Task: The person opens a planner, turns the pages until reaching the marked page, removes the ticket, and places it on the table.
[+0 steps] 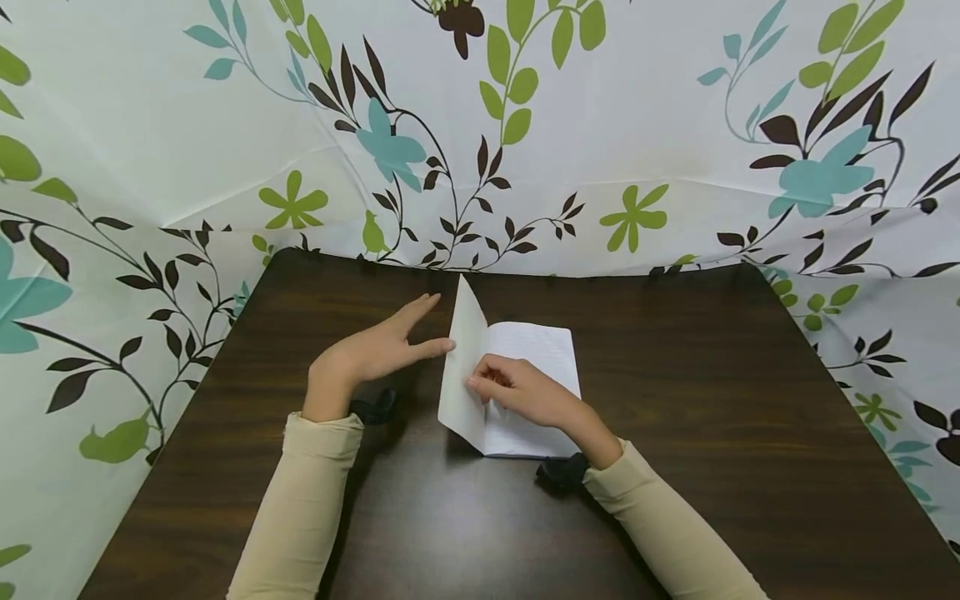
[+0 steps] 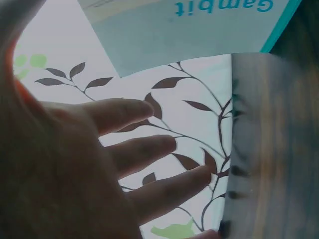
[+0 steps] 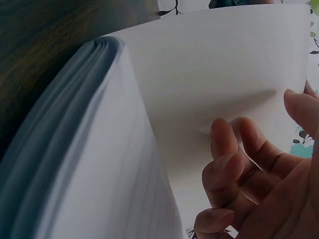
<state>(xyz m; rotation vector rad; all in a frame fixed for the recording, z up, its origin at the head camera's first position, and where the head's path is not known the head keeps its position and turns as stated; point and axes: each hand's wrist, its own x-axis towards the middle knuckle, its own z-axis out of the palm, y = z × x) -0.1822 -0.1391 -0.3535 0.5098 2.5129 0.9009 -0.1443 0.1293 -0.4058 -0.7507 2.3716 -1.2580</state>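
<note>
A notebook point(image 1: 534, 350) lies on the dark table with its white pages showing and its front cover point(image 1: 463, 367) standing up on the left. The left wrist view catches the cover's teal-edged outer face point(image 2: 189, 37), lettered "Gambit". Beside that face is my left hand point(image 1: 375, 350), fingers spread and straight, thumb tip at the cover's edge. My right hand point(image 1: 528, 390) is over the pages, its fingers loosely bent close to the cover's plain inner side point(image 3: 199, 64). Nothing shows between the right thumb and fingers; whether the fingertips touch the cover is hard to tell.
The brown wooden table point(image 1: 697, 400) stretches out on both sides of the notebook. Behind it hangs a white cloth point(image 1: 570, 200) printed with leaves, flowers and birds. Dark wrist-worn devices point(image 1: 562, 473) sit below both wrists.
</note>
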